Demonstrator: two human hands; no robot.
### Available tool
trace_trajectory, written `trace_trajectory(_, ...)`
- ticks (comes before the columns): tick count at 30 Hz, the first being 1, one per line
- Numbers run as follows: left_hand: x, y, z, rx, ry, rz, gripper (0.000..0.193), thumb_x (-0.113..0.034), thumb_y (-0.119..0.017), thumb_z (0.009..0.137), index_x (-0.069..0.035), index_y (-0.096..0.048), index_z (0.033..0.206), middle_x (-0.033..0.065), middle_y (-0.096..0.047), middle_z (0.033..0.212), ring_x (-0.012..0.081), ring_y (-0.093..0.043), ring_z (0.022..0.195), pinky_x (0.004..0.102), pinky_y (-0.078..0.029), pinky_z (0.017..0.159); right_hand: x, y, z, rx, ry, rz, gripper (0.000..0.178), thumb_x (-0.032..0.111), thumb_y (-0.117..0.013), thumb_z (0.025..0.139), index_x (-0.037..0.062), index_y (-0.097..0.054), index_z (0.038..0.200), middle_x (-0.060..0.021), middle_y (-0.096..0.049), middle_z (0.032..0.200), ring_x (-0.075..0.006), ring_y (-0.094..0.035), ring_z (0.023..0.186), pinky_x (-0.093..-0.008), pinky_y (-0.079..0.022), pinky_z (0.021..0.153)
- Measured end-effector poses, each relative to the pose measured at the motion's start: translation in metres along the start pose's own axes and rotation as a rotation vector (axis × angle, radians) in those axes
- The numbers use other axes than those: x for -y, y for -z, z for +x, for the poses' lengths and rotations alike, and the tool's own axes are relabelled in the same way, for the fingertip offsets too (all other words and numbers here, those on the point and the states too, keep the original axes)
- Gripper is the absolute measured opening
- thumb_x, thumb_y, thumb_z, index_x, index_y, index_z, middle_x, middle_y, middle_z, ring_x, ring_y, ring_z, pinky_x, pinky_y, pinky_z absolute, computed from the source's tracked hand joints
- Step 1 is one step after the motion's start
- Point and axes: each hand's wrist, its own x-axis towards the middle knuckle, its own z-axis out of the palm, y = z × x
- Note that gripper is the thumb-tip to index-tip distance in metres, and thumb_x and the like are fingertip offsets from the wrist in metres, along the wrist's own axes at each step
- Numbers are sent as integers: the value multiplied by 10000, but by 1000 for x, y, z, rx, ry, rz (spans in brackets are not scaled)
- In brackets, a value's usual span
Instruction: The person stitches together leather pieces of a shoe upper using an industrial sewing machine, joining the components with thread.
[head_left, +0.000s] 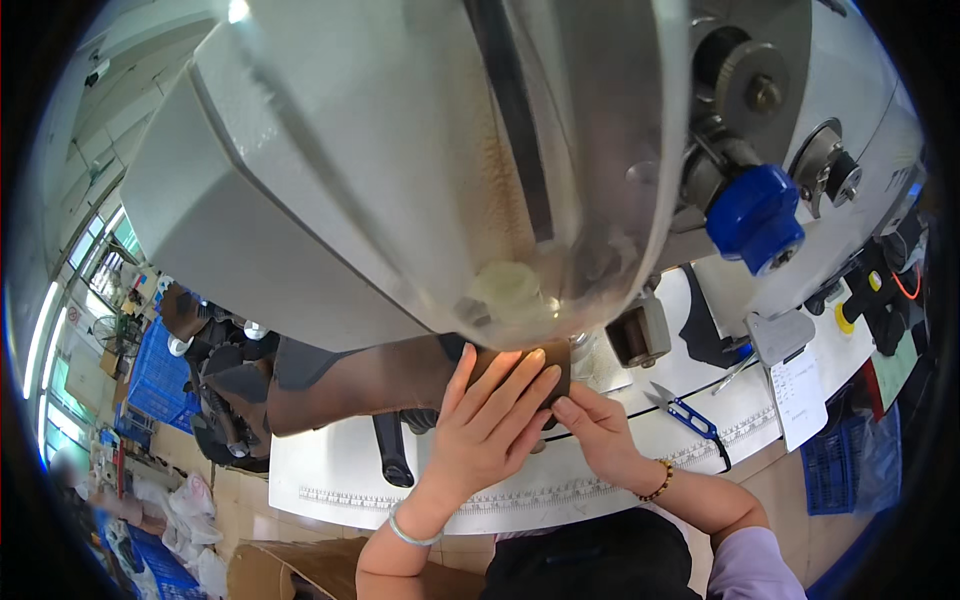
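Heads up, your left hand (490,428) lies flat on the brown piece (365,390), fingers a bit apart and pressing rather than gripping. Your right hand (605,440) has its thumb at the piece's right end; I can't tell if that's a proper pinch. The piece lies on the white table (330,475), partly under the sewing machine (310,220).

Honestly, those left fingertips worry me most: they're right by the machine's overhang, and I can't see the needle, so creeping forward could get one nipped. Uneven pressure between your hands could also skew the piece. And its left end reaches the dark heap (225,385), so a snag there might tug everything crooked.
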Motion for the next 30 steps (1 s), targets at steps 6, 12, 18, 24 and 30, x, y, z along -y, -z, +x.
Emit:
trace_trajectory(6,16,0,3,-19,-71,-46,392,-97,-618,683,-118,-653,1073,62,-604,1079,280,-546,1074,518,-331,1031,-5,-15,0,-71,-10,53,231,201,-472,965,23,-556,1085,40,-504,825,-22,-410,724,-179,-358,622)
trace_trajectory(12,40,6,4,-28,-166,-138,399,-123,-627,689,-132,-650,1087,41,-608,1116,253,-551,1084,494,-345,1022,-12,-33,3,-101,46,27,256,178,-468,965,13,-523,1153,10,-551,918,-36,-460,821,-192,-401,723)
trace_trajectory(18,26,16,7,59,-76,-177,446,-262,-723,705,-172,-627,1132,29,-571,1199,236,-519,1147,499,-308,1042,-20,-20,3,22,334,-331,286,118,-555,883,7,-519,1144,-124,-560,1020,-204,-544,905,-325,-437,785)
trace_trajectory(24,5,1,6,-45,-92,78,309,-114,-688,706,-147,-666,1013,84,-563,1150,302,-539,1107,520,-357,1004,-22,-23,-6,58,392,-714,250,82,-609,802,5,-542,1031,-191,-569,977,-305,-567,848,-389,-447,727)
trace_trajectory(30,22,14,-1,-42,-3,-435,364,72,-500,723,-4,-631,1053,171,-598,1144,353,-509,1166,497,-320,1032,-16,-42,-20,111,-38,-234,210,166,-612,870,14,-542,997,-58,-586,768,-81,-523,624,-227,-410,541)
